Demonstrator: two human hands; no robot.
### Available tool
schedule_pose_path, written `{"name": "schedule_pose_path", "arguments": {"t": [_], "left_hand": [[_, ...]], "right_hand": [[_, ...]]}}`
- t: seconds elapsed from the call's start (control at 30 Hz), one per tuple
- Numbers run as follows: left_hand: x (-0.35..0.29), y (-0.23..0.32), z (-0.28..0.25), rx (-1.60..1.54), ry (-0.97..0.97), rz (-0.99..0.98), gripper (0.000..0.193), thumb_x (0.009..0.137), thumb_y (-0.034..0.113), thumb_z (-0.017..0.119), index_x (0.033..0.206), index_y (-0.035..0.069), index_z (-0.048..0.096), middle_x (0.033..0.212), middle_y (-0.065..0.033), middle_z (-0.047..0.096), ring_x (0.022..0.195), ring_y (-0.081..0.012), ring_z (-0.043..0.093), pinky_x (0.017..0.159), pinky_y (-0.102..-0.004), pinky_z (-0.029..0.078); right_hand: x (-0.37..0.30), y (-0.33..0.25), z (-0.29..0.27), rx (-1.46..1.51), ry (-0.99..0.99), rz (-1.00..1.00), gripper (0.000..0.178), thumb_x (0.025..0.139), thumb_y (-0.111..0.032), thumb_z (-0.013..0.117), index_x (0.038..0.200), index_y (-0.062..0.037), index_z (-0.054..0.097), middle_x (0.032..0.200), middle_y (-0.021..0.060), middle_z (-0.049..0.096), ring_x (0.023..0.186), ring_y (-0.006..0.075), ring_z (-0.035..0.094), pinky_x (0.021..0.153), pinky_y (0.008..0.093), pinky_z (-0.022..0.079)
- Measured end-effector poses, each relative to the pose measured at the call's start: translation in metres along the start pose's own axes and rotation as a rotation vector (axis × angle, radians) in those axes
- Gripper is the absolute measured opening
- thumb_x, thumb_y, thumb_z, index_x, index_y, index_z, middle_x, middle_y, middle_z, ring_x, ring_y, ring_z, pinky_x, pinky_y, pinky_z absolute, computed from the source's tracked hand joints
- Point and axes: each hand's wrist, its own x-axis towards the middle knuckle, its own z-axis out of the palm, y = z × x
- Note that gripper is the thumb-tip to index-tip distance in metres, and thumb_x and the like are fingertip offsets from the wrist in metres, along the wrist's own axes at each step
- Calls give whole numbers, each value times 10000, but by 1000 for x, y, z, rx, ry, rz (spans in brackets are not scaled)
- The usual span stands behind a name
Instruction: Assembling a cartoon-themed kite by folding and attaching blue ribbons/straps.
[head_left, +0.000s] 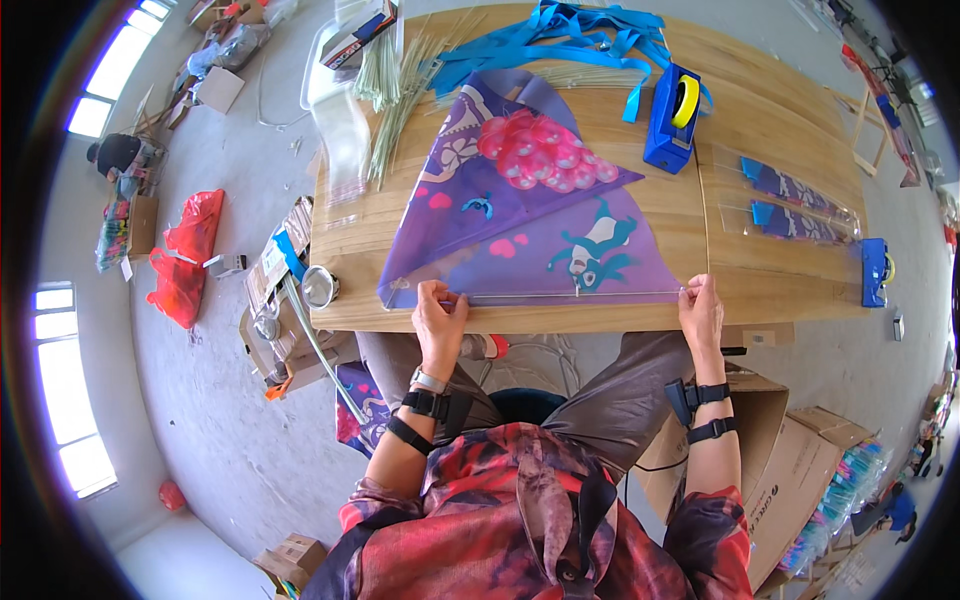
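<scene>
A purple kite sail (470,262), printed with hearts, pink balloons and a teal-and-white cartoon figure, lies partly folded on the wooden table in front of me. A thin pale rod (540,296) runs along its near edge. At the left part of that edge, my left hand (440,318) is closed in a pinch on the rod. My right hand (701,308) pinches the rod's other end at the sail's right corner. The fingertips partly hide what they grip.
Bundled pale rods (385,85) and blue ribbons (560,45) lie at the back of the table (790,285). A blue tape dispenser (668,135) stands behind the sail's right side. Packaged folded kites (800,205) and a second dispenser (875,272) are at right; a metal cup (320,287) stands left.
</scene>
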Motion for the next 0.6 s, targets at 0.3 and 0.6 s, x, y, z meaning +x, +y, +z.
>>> {"name": "schedule_pose_path", "arguments": {"t": [0.3, 0.6], "left_hand": [[-1, 2, 0, 93, 7, 87, 336, 851, 29, 741, 1113, 5, 531, 817, -131, 685, 697, -255, 690, 666, -377, 535], [0, -7, -4, 102, 15, 146, 310, 840, 25, 744, 1078, 0, 547, 875, -133, 604, 733, -249, 631, 694, -379, 513]], "right_hand": [[0, -2, 3, -37, -2, 20, 274, 904, -71, 700, 1095, -43, 506, 808, 144, 690, 770, 331, 703, 714, 443, 535], [-1, 0, 8, -49, 11, 7, 253, 909, -85, 691, 1077, -53, 505, 808, 152, 691, 780, 371, 697, 710, 478, 526]]}}
